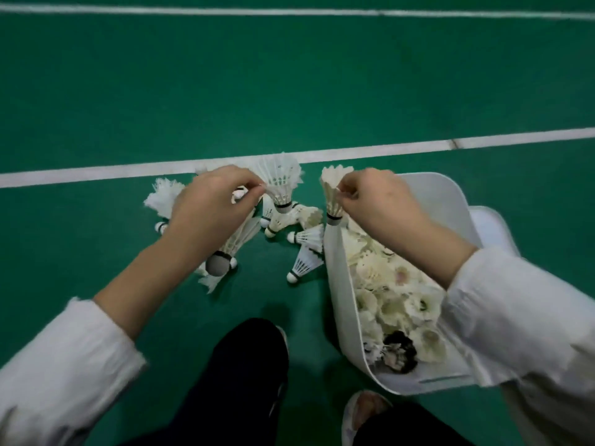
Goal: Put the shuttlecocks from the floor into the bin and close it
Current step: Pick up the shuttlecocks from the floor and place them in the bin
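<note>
Green court floor point(289, 91), matte. Two white lines cross it: far line point(193, 9) along the top, near line point(354, 151) slanting across the middle.

The person looks down from above. White sleeves, left sleeve point(64, 365) and right sleeve point(515, 310), both pushed back off the wrists. Dark trousers point(235, 381) at the bottom centre, a pale shoe point(363, 413) beside them.

White bin point(335, 284) stands open on the floor, on the near side of the near line, to the person's right. Rounded corners. The right forearm crosses above it. A white piece point(492, 226) lies just beyond its far right corner; can't tell what it is.

Inside the bin: a heap of white shuttlecocks point(396, 300), feathers mostly upward, one dark clump toward the near edge.

On the floor just beside the bin's left wall: a loose pile point(306, 246) of shuttlecocks lying on their sides, some touching, corks pointing different ways. More are partly hidden under the left hand.

Left hand point(212, 204) is above the pile, fingertips pinching the feather rim of one shuttlecock point(281, 181), cork hanging down. Another shuttlecock point(235, 243) sticks out below the wrist, cork toward the viewer; can't tell whether it is gripped.

Right hand point(380, 201) is over the bin's far left corner, thumb and fingers pinching the feathers of a second shuttlecock point(331, 194), cork down, just above the rim.
</note>
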`<state>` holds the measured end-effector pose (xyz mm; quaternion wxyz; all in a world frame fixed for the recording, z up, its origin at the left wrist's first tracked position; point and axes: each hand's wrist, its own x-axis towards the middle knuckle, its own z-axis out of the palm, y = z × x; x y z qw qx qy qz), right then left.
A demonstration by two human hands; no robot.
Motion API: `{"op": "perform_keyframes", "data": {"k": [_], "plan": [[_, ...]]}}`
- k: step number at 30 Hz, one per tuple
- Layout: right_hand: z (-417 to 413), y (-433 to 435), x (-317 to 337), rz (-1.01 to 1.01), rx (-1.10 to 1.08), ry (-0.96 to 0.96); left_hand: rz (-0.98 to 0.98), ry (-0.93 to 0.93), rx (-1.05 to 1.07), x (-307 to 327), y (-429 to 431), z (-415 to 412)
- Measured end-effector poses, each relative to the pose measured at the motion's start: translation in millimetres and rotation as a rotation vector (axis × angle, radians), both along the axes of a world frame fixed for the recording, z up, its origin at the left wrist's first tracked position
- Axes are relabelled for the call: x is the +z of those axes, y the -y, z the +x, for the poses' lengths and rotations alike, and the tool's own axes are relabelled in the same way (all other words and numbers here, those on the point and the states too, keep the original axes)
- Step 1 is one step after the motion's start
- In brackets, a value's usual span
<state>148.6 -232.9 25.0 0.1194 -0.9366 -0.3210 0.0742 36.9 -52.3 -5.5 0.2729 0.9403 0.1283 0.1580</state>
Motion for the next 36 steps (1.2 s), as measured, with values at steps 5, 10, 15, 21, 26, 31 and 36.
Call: {"op": "perform_keyframes", "data": {"k": [5,10,15,21,26,31,36], "plan": [[20.9,79.0,29.5,-0.12,-0.128,0.003,0.034,-0.022,-0.248,27.9,64.2,30.8],[9.9,154.7,-7.5,-0.115,-0.308,-0.076,0.074,-0.119,-0.374,19.4,113.7,51.9],[0.3,184.8,-61.0,-0.074,-0.407,-0.049,0.083,-0.188,-0.407,-8.7,146.2,68.0],[-1.3,186.7,-109.7,-0.091,-0.315,-0.076,0.011,-0.21,-0.361,-31.1,151.7,65.7],[0.8,186.1,-114.4,-0.149,-0.308,-0.118,-0.016,-0.195,-0.356,-34.0,149.8,67.0],[-10.5,181.9,-72.9,0.078,-0.37,0.064,-0.013,-0.18,-0.36,-34.4,155.1,70.5],[-16.7,158.9,-55.9,0.272,-0.242,-0.183,-0.054,-0.128,-0.39,-34.8,165.9,72.4]]}}
